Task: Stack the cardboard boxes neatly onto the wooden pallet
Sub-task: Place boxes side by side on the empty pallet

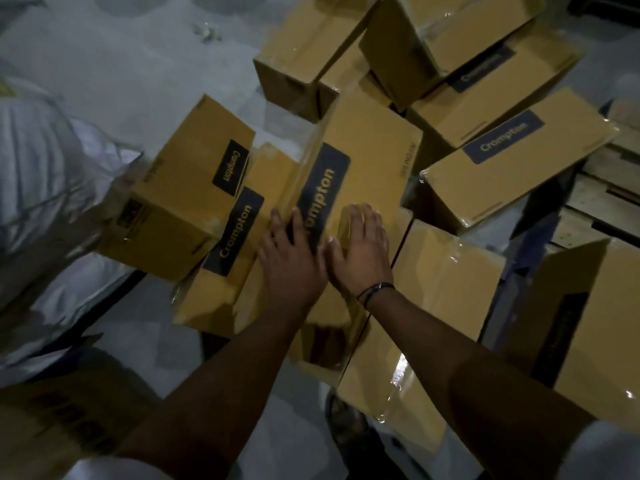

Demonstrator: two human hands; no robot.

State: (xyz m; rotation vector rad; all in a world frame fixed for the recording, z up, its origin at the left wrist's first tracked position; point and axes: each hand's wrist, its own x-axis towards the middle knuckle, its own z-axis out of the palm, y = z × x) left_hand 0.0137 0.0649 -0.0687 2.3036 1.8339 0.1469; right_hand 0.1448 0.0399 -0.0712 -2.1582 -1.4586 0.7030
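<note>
Several brown cardboard boxes with dark "Crompton" labels lie in a loose heap on the floor. One long box [360, 157] rests tilted on top in the middle. My left hand [291, 258] lies flat on its near end, fingers spread over the label. My right hand [362, 251], a dark band on its wrist, lies flat beside it on the same box. Neither hand grips anything. The wooden pallet [602, 199] shows its slats at the right edge, partly hidden by another box [512, 174].
White sacks [45, 188] are piled at the left. More boxes are stacked at the top [460, 39], one stands at the right [588, 327] and another at the lower left [62, 427]. Grey floor [121, 64] shows at the upper left.
</note>
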